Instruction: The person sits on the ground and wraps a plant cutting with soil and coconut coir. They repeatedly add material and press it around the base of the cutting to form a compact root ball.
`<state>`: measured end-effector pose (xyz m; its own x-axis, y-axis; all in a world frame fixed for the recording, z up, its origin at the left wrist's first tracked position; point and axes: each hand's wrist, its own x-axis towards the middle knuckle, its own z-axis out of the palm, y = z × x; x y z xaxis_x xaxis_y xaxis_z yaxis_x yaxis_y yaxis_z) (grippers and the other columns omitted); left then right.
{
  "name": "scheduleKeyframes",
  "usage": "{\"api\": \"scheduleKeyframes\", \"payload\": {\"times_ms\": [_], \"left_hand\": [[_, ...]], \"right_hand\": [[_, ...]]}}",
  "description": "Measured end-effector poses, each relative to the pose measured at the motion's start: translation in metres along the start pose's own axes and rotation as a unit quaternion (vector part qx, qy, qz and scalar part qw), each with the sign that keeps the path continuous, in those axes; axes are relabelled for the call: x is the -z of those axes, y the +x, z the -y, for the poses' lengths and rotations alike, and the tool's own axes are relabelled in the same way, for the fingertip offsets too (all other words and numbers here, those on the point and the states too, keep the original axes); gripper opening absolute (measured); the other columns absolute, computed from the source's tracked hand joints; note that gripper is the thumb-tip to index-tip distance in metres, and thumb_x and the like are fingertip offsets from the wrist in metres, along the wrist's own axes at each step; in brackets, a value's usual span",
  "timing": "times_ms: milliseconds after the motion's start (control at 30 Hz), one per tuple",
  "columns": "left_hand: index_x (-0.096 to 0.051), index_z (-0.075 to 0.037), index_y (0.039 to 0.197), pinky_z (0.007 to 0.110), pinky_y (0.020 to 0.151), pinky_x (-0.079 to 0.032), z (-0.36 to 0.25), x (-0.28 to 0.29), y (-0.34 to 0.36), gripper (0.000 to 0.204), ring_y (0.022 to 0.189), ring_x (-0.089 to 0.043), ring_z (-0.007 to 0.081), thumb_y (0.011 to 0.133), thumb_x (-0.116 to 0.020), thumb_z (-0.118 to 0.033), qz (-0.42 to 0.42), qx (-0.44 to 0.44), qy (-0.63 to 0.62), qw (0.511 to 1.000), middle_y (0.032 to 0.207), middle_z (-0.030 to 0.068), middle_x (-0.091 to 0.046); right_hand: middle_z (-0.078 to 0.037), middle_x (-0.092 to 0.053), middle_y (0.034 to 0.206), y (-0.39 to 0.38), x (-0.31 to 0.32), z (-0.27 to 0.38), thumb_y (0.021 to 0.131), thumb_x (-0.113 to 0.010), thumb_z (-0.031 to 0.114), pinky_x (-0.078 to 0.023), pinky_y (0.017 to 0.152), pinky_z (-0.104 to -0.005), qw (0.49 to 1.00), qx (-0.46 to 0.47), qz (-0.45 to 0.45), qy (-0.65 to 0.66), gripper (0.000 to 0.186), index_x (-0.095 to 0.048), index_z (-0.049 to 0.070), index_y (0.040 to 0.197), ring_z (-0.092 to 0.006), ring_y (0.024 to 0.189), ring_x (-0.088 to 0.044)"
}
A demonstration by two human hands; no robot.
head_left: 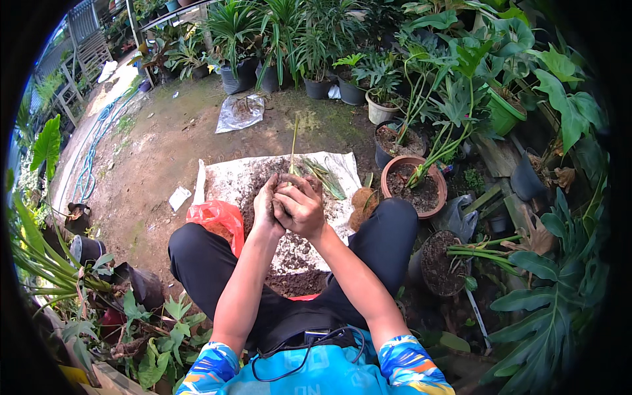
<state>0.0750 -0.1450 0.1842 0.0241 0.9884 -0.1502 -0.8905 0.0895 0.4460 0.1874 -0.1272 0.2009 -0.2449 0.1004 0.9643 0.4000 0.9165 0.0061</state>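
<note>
Left hand: your left hand (266, 205) is above the middle of the white sheet (345, 164), its fingers curled closed against the other hand.
Right hand: your right hand (299, 207) is folded in beside it above the same sheet, fingers bent closed and dirt-stained; whatever lies between your palms is hidden, so I cannot tell what they grip.
Stem: the thin stem (294, 141) shows just beyond your fingers, its far end reaching past the sheet's far edge in this view. It looks to come from between your hands, but the contact is covered.
Pressure: if you are packing soil around that stem, squeeze evenly from both palms so the lump firms up without the stem bending.
Turning: rotate the lump a little between squeezes, so no side is left loose.
Height: work low over the sheet, so crumbs drop onto the loose soil (299, 253) there.
Leaves: the cut-looking green leaves (322, 176) lie on the sheet's far part, just past your right hand; don't let your wrist drag them.
Red bag: the red plastic bag (217, 216) sits at the sheet's left edge; mind your left elbow near it.
Husk: the brown, rounded husk-like piece (362, 205) rests by the sheet's right edge, clear of your grip.
</note>
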Motion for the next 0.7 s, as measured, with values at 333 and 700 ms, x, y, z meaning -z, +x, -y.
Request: {"api": "scheduleKeyframes", "payload": {"times_ms": [333,700], "left_hand": [[-0.063,-0.007,0.098,0.029,0.066,-0.053,-0.005,0.001,0.009,0.032,0.077,-0.063,0.0171,0.098,-0.057,-0.038,-0.006,-0.073,0.035,0.997,0.085,0.0044,-0.064],[-0.06,-0.005,0.115,0.039,0.086,-0.054,-0.014,0.04,0.019,0.038,0.099,-0.063,0.0256,0.099,-0.052,-0.039,-0.031,-0.065,0.074,0.995,0.108,0.013,-0.065]], "right_hand": [[-0.007,-0.065,0.109,0.0,-0.007,0.008,0.086,-0.06,0.024,-0.03,0.105,-0.0452,0.989,-0.146,0.017,-0.012,0.021,-0.073,0.008,0.083,-0.0307,0.122,-0.052],[-0.011,-0.061,0.105,-0.017,-0.034,0.009,0.086,-0.06,0.024,-0.037,0.097,-0.046,0.992,-0.106,0.06,-0.009,0.023,-0.072,0.005,0.079,-0.0322,0.115,-0.053]]}}
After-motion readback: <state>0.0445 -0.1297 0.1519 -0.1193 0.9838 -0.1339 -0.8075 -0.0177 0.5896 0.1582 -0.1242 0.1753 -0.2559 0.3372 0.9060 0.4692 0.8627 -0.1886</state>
